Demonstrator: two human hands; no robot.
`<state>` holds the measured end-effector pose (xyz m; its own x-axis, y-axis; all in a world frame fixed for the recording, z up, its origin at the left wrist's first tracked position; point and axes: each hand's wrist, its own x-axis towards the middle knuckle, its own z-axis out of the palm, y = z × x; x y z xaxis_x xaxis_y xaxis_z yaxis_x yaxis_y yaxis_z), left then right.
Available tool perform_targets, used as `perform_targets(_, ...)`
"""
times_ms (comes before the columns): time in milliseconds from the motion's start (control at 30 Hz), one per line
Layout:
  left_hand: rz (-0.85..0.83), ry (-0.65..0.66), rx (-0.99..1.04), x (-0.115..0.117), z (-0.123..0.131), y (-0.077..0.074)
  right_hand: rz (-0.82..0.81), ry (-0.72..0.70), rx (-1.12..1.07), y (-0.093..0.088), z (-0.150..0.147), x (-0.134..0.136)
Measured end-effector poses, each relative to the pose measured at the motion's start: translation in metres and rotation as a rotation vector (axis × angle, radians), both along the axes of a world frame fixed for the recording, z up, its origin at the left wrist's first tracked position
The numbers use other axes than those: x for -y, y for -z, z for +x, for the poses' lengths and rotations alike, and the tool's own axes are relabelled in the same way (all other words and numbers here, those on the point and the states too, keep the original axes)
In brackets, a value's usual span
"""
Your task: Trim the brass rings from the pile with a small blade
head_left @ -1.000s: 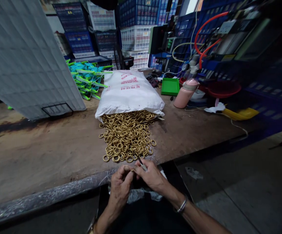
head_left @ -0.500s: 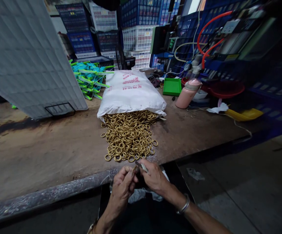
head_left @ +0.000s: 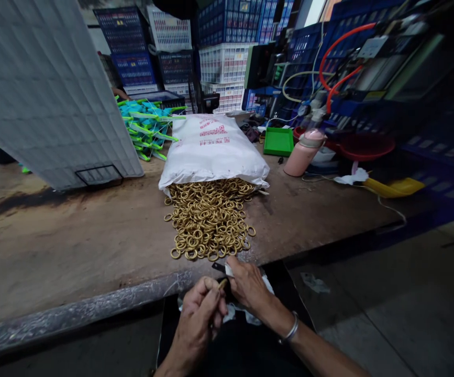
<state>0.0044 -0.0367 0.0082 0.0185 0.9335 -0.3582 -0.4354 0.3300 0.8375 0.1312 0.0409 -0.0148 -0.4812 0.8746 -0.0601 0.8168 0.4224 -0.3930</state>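
My left hand point(head_left: 202, 309) pinches a gold-coloured ring point(head_left: 222, 284) between thumb and fingers, just off the table's front edge. My right hand point(head_left: 248, 283) is closed around a small knife point(head_left: 219, 268) with a dark, flat blade and a pale handle; the blade points left, a little above the ring. Beyond both hands lies a heap of gold-coloured rings point(head_left: 209, 220), spilling from the mouth of a white sack point(head_left: 214, 146) with red print. Part of the knife's handle is hidden inside my right hand.
A grey ribbed panel point(head_left: 54, 94) stands at left, beside green and teal plastic parts point(head_left: 148, 123). On the right are a green tray point(head_left: 278, 141), a pink bottle point(head_left: 304, 152), a yellow scoop point(head_left: 395, 187) and a machine with red hoses point(head_left: 324, 57). Stacked crates point(head_left: 227, 63) fill the back.
The knife blade has come away from the ring and now points left above it. My left hand has lowered slightly with the ring, and the gap between the hands is wider.
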Motion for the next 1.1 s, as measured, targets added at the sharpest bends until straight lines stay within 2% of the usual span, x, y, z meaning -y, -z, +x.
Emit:
perform_targets(167,-0.013,-0.091,0.139,-0.001,-0.01,0.006,0.081,-0.03,-0.052,-0.002,-0.014,-0.003)
perform_targets(333,-0.053,-0.229,0.276,-0.002,-0.022,0.007,0.075,-0.045,0.045,0.002,-0.028,-0.006)
perform_targets(467,-0.143,-0.245,0.397,-0.004,-0.029,0.003,0.067,-0.02,0.086,0.006,-0.033,-0.007)
perform_targets(567,-0.191,-0.274,0.405,-0.008,-0.03,0.003,0.081,-0.006,0.074,0.01,-0.033,-0.009)
perform_targets(667,-0.134,-0.275,0.296,-0.014,-0.03,0.007,0.038,0.005,-0.036,0.008,-0.029,-0.014)
perform_targets(733,-0.061,-0.271,0.163,-0.021,-0.029,0.012,-0.04,0.014,-0.174,0.001,-0.026,-0.019)
perform_targets(900,0.114,-0.277,-0.239,-0.04,-0.027,0.023,-0.408,-0.046,-0.571,-0.026,-0.022,-0.022)
perform_targets(1000,0.244,-0.198,-0.4,-0.044,-0.026,0.021,-0.571,-0.056,-0.738,-0.032,-0.021,-0.021)
perform_targets(1100,0.295,-0.159,-0.498,-0.044,-0.026,0.016,-0.642,-0.016,-0.832,-0.03,-0.021,-0.02)
